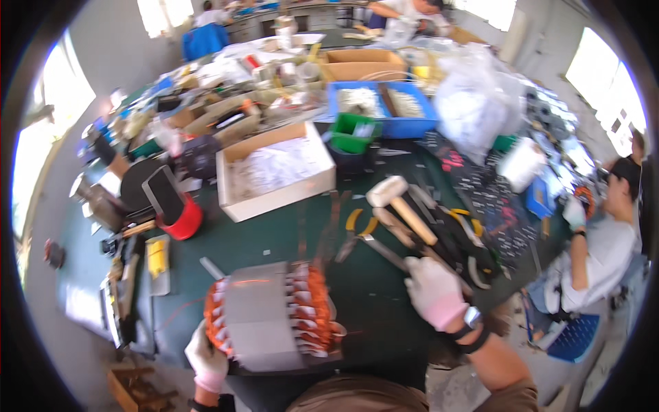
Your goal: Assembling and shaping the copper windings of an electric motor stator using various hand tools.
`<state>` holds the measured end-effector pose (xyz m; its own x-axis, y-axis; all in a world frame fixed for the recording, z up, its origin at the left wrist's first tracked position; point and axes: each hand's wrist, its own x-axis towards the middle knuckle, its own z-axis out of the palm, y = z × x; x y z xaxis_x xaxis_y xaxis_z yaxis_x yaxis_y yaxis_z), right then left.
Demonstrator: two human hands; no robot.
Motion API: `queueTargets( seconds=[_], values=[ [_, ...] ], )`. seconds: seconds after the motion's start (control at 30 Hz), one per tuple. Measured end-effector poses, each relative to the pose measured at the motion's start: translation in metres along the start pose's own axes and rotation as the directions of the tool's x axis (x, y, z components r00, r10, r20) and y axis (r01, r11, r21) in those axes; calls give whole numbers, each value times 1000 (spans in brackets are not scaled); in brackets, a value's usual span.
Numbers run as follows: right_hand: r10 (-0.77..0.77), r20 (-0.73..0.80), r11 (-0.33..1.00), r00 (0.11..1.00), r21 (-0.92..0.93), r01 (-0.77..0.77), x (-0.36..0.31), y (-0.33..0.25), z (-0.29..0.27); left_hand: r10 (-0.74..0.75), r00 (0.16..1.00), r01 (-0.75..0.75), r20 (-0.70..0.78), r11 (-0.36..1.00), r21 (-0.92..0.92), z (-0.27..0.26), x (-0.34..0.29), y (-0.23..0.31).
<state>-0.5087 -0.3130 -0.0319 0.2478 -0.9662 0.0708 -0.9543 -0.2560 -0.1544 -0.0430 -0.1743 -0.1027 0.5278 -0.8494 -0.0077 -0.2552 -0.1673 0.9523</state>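
Note:
A motor stator point(257, 316) with a grey steel core and orange copper windings lies on its side at the near edge of the table. My left hand point(207, 362), in a white and pink glove, grips its left end, and the windings partly cover the fingers. My right hand point(436, 292), gloved alike, is over the tools to the right, fingers curled and blurred. A thin flat metal tool point(384, 253) runs up to its fingertips; what the fingers hold is unclear. Beyond it lie a white-headed mallet point(406, 206) and yellow-handled pliers point(357, 230).
A white box of paper pieces point(274, 196) stands behind the stator. Farther back are a blue bin point(412, 127) and a green bin point(353, 134). A red cup point(180, 218) is at left. Yellow-handled cutters point(467, 226) lie at right, where a co-worker point(604, 254) sits.

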Motion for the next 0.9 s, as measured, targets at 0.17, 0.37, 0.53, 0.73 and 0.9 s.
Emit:
queueTargets(
  seconds=[0.17,0.37,0.53,0.73,0.9],
  values=[
    [-96,-284,988,954,93,127,-2,12,-6,411,907,-414,94,829,377,7,-10,29],
    [52,-267,998,962,-20,-59,26,88,-1,438,893,-444,105,820,361,7,-9,22],
    [166,-18,966,986,-196,-166,54,75,-9,456,882,-456,115,770,446,6,-12,26],
    [380,-47,923,924,-52,-382,56,69,-24,446,892,-436,77,800,412,3,-12,20],
    [343,-255,939,904,68,-337,14,68,-31,450,884,-456,128,766,452,3,-12,26]
  ],
)
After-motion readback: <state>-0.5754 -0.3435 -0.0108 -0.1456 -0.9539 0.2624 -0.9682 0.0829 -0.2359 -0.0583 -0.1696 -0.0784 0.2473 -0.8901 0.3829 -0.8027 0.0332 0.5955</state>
